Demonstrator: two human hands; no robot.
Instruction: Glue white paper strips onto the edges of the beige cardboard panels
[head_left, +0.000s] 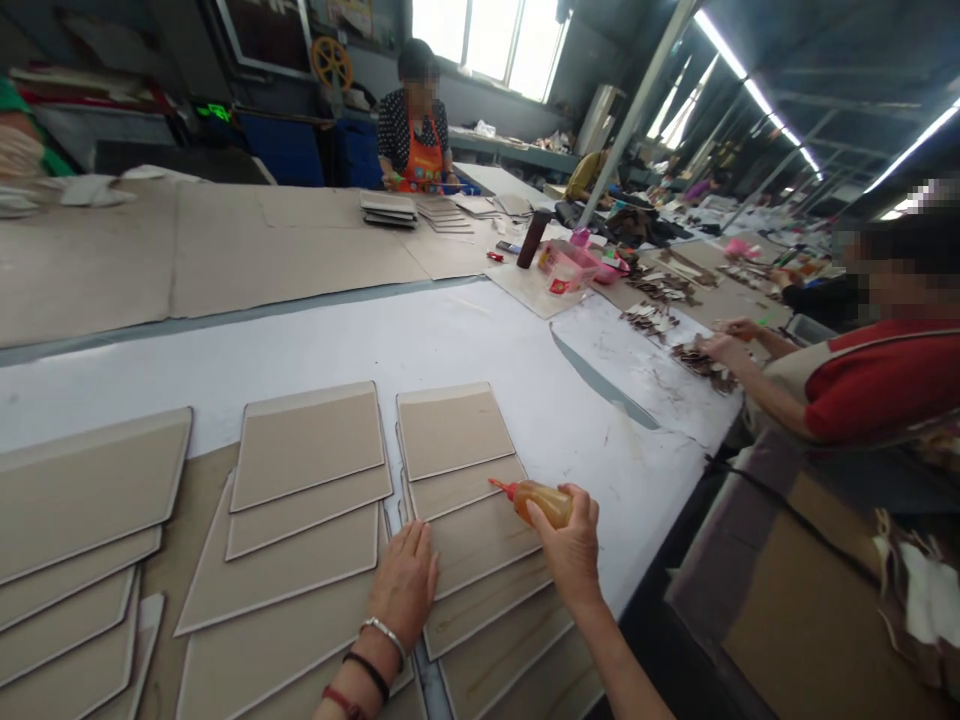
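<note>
In my right hand is a squeeze bottle of amber liquid, likely glue, tipped so its red nozzle points left over the right-hand row of beige panels. The fingers wrap round the bottle's body. Wet-looking streaks of the liquid show on several lower panels of this row. My left hand lies flat, fingers stretched out, at the left edge of the same row. The panels overlap like steps, with pale edges. Left of my hand is a second overlapping row of panels.
A third stack of panels lies at far left. White sheeting covers the table. Beyond are a dark cylinder and a pink basket. One person in red works at right, another in an orange apron across the table.
</note>
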